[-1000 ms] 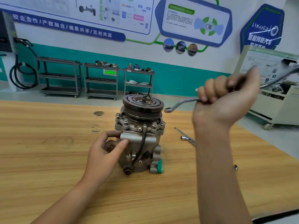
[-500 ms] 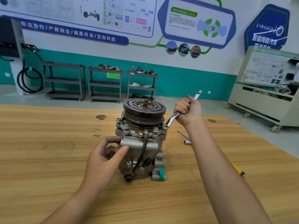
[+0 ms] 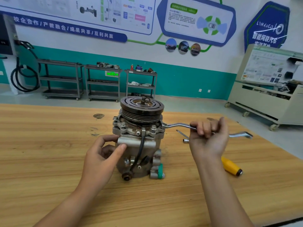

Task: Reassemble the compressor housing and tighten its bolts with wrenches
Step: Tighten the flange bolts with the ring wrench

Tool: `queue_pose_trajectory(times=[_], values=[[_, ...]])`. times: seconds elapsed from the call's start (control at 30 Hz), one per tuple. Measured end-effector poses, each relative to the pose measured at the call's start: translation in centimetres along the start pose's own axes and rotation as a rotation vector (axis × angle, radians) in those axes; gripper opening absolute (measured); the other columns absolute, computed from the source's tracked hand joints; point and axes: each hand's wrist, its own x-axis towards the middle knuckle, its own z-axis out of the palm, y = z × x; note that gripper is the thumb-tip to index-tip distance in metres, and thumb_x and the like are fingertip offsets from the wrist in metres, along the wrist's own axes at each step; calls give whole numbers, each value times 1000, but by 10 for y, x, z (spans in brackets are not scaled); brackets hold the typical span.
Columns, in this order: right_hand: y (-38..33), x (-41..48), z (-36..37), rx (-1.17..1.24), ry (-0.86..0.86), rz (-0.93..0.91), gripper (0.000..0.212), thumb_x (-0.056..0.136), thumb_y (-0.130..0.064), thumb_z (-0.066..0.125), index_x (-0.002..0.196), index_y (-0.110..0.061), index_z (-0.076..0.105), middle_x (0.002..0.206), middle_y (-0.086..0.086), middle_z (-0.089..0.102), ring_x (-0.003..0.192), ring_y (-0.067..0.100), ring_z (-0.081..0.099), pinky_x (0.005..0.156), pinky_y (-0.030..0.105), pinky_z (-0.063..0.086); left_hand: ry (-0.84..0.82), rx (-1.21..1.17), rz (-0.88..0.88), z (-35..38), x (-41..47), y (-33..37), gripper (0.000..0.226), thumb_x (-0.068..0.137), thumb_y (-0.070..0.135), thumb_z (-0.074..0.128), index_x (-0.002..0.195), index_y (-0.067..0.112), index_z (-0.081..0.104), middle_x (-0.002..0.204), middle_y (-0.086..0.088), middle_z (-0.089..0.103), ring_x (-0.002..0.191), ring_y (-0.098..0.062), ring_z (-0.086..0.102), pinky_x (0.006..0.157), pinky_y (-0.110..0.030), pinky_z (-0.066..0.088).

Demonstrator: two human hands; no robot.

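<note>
Spanning the view, the wooden bench carries the compressor, which stands upright around its middle with the dark grooved pulley on top. The left hand grips the housing on the side facing the bench's left edge, thumb and fingers curled against the grey block just under the bolted flange. The right hand is wrapped round the shank of a bright ring wrench. The ring end sits over a bolt at the flange's right corner, and the other end points toward the bench's right edge. Near that hand lie a yellow-handled screwdriver and, smaller, a thin socket bar.
</note>
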Motion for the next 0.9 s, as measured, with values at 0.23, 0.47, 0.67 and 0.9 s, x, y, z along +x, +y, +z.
queue_pose_trajectory(times=[0.23, 0.47, 0.67, 0.9], values=[[39, -76, 0, -656, -384, -568, 39, 88, -27, 40, 49, -25, 46, 52, -14, 43, 55, 4, 43, 76, 15, 46, -19, -28, 0, -1, 1, -6, 22, 80, 10, 66, 89, 28, 60, 68, -2, 68, 64, -10, 63, 61, -20, 52], [95, -87, 24, -1293, -558, -1141, 43, 92, -18, 52, 52, -11, 38, 56, -1, 31, 60, 15, 28, 66, 26, 28, -15, -100, 47, 3, 0, 3, 28, 67, 41, 76, 77, 26, 54, 56, 13, 62, 51, 5, 55, 45, -9, 41], [96, -83, 35, -1419, -523, -1158, 43, 89, -22, 54, 50, -8, 44, 52, 3, 39, 56, 19, 35, 63, 33, 36, -24, 25, 70, 3, -1, 13, 41, 66, 57, 57, 77, 18, 51, 55, 12, 62, 46, 1, 54, 41, -9, 37], [29, -82, 83, -541, -439, -594, 45, 88, -37, 43, 45, -27, 42, 41, -13, 33, 38, 6, 31, 45, 19, 32, -37, -32, 1, -1, 0, -1, 23, 81, 5, 65, 89, 26, 60, 68, -13, 66, 64, -13, 62, 57, -18, 50]])
